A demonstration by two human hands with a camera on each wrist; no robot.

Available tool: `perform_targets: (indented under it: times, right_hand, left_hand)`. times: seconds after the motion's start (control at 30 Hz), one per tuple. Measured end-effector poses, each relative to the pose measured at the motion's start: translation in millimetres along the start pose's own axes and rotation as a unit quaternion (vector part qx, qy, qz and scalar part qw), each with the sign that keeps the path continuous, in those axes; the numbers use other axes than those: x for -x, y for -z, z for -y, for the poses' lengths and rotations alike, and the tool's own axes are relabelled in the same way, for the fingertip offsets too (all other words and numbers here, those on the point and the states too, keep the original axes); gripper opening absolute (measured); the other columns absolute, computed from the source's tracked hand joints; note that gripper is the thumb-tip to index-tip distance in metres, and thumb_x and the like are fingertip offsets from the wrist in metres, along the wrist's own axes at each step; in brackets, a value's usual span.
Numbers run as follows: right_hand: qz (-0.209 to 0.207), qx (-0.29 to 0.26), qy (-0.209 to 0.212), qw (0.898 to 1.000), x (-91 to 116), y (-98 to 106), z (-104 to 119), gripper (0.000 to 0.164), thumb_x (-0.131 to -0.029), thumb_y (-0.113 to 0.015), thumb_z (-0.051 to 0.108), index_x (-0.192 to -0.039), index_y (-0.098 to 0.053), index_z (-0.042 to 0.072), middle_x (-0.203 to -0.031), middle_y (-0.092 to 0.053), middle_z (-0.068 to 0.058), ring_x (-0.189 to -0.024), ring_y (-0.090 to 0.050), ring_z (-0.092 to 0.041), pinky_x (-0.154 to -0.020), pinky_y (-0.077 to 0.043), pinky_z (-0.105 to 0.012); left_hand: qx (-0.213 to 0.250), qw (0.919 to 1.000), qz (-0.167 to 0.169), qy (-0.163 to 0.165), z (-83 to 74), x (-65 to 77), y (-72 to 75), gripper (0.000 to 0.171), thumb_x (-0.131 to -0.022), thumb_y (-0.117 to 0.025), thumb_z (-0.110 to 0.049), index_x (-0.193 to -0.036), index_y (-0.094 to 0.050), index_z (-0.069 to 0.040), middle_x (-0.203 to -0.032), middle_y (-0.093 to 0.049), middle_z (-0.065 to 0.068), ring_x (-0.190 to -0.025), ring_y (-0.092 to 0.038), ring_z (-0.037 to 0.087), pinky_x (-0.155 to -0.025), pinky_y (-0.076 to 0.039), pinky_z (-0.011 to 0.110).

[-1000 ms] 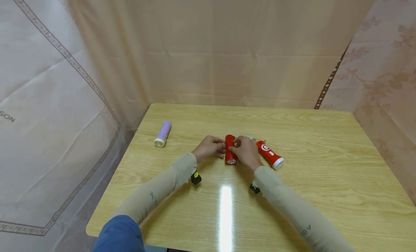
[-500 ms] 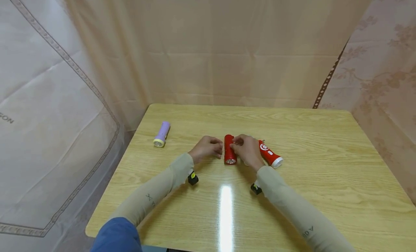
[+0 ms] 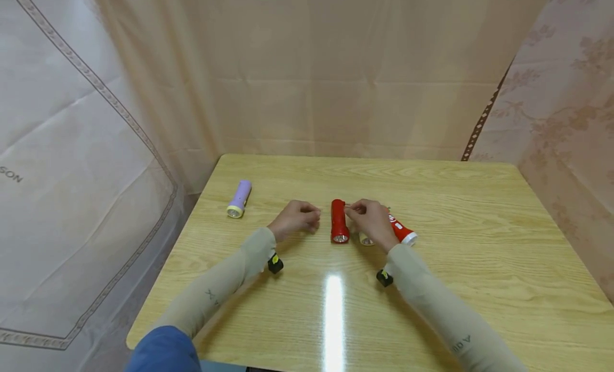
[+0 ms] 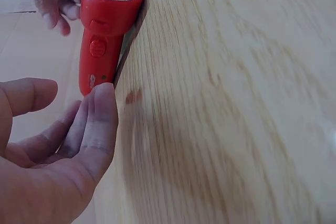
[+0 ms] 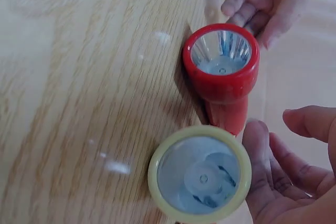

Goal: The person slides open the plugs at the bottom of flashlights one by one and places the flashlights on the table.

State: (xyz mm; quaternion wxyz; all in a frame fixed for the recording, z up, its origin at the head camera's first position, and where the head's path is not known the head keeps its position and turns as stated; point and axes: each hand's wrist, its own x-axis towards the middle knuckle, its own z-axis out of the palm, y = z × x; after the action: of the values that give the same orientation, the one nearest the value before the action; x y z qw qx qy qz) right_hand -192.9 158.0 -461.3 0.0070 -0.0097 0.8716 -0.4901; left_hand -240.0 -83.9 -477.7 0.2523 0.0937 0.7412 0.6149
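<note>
A red flashlight [image 3: 338, 223] lies mid-table, its lens toward me. To its left my left hand [image 3: 295, 220] is held apart from it with nothing in its grasp; the left wrist view shows thumb and fingers [image 4: 102, 114] separated. My right hand [image 3: 371, 220] is just right of the red flashlight, over a flashlight with a cream rim [image 3: 366, 241], whose body it mostly hides. In the right wrist view the right thumb [image 5: 310, 121] stands away from the fingers, which are beside the cream-rimmed flashlight; contact is unclear. A red flashlight with a white head [image 3: 404, 232] lies partly behind this hand.
A purple flashlight with a yellow head [image 3: 241, 197] lies on the left part of the wooden table [image 3: 460, 286]. A beige curtain [image 3: 307, 95] hangs behind the table's back edge. Light glares on the front of the tabletop.
My left hand has moved left, away from the red flashlight. The right hand has let go of it and shifted right, uncovering the cream rim and hiding more of the red-and-white flashlight.
</note>
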Motion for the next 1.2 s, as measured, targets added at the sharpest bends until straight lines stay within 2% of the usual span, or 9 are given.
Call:
perform_targets:
  times: [0.13,0.27,0.37,0.4,0.53,0.8,0.93,1.07,1.2]
  right_hand:
    - [0.016,-0.009,-0.002,1.0,1.1,1.5,-0.5,0.025,-0.1,-0.07,0.026,-0.108,-0.073,0.003,-0.099,-0.072,-0.019,-0.075,-0.075,-0.033,-0.065,-0.062,-0.035]
    - [0.015,0.055,0.022,0.998,0.1,-3.0,1.5,0.023,-0.098,-0.072,0.028,-0.105,-0.074,0.006,-0.095,-0.074,-0.01,-0.076,-0.071,-0.024,-0.068,-0.057,-0.031]
    - [0.018,0.106,0.046,0.993,-1.2,-9.2,3.2,0.024,-0.097,-0.073,0.027,-0.106,-0.074,0.005,-0.091,-0.074,-0.007,-0.078,-0.067,-0.019,-0.071,-0.055,-0.035]
    - [0.021,0.118,0.051,0.991,-1.4,-11.1,3.7,0.025,-0.097,-0.074,0.026,-0.107,-0.074,0.003,-0.09,-0.074,-0.007,-0.078,-0.067,-0.018,-0.077,-0.055,-0.036]
    - [0.027,0.139,0.051,0.989,-1.9,-17.4,6.1,0.027,-0.095,-0.075,0.023,-0.11,-0.071,0.0,-0.088,-0.074,-0.007,-0.077,-0.067,-0.017,-0.078,-0.054,-0.039]
    - [0.028,0.132,0.019,0.991,-2.4,-21.1,10.8,0.033,-0.094,-0.078,0.025,-0.113,-0.068,0.001,-0.093,-0.074,-0.011,-0.075,-0.066,-0.018,-0.065,-0.051,-0.029]
    - [0.036,0.131,-0.001,0.991,-3.7,-20.7,10.5,0.036,-0.094,-0.078,0.028,-0.114,-0.065,0.001,-0.095,-0.073,-0.012,-0.076,-0.065,-0.02,-0.064,-0.051,-0.029]
    - [0.044,0.13,-0.011,0.99,-4.1,-19.6,11.3,0.038,-0.094,-0.077,0.028,-0.118,-0.064,0.0,-0.098,-0.072,-0.013,-0.079,-0.064,-0.021,-0.066,-0.051,-0.03]
    - [0.05,0.128,-0.015,0.99,-4.3,-18.9,12.9,0.041,-0.095,-0.077,0.027,-0.122,-0.063,0.0,-0.1,-0.072,-0.014,-0.079,-0.064,-0.022,-0.066,-0.052,-0.03]
  left_hand:
    - [-0.019,0.9998,-0.009,-0.005,-2.8,6.7,6.0,0.031,-0.106,-0.06,-0.014,-0.125,-0.062,0.011,-0.11,-0.069,0.025,-0.096,-0.07,0.032,-0.085,-0.062,0.04]
    - [-0.036,0.9992,-0.017,-0.011,-6.5,13.1,16.3,0.029,-0.106,-0.059,-0.012,-0.122,-0.064,0.011,-0.113,-0.068,0.027,-0.1,-0.069,0.034,-0.088,-0.061,0.043]
    - [-0.036,0.999,-0.023,-0.012,-7.9,17.0,26.0,0.029,-0.106,-0.058,-0.011,-0.123,-0.063,0.012,-0.117,-0.065,0.03,-0.103,-0.068,0.037,-0.091,-0.059,0.045]
    - [-0.033,0.9991,-0.025,-0.011,-8.1,18.2,29.6,0.029,-0.106,-0.058,-0.011,-0.123,-0.062,0.013,-0.118,-0.064,0.03,-0.105,-0.067,0.038,-0.092,-0.059,0.046]
    - [-0.032,0.9986,-0.04,-0.01,-7.8,24.0,44.8,0.031,-0.106,-0.059,-0.012,-0.125,-0.061,0.013,-0.119,-0.064,0.031,-0.108,-0.066,0.042,-0.095,-0.057,0.05]
    - [-0.037,0.9955,-0.084,-0.026,-11.6,36.8,73.1,0.031,-0.108,-0.055,-0.01,-0.127,-0.059,0.014,-0.119,-0.063,0.033,-0.102,-0.067,0.036,-0.097,-0.055,0.055]
    - [-0.037,0.9941,-0.098,-0.029,-13.2,40.8,88.0,0.032,-0.108,-0.055,-0.011,-0.126,-0.059,0.015,-0.119,-0.062,0.034,-0.098,-0.067,0.031,-0.097,-0.055,0.055]
    - [-0.044,0.9922,-0.112,-0.031,-14.8,44.2,104.1,0.033,-0.108,-0.055,-0.012,-0.126,-0.06,0.015,-0.121,-0.061,0.035,-0.099,-0.068,0.033,-0.095,-0.057,0.052]
    - [-0.048,0.9891,-0.134,-0.035,-15.7,49.0,119.4,0.029,-0.107,-0.057,-0.014,-0.121,-0.064,0.01,-0.12,-0.062,0.034,-0.099,-0.068,0.035,-0.095,-0.056,0.053]
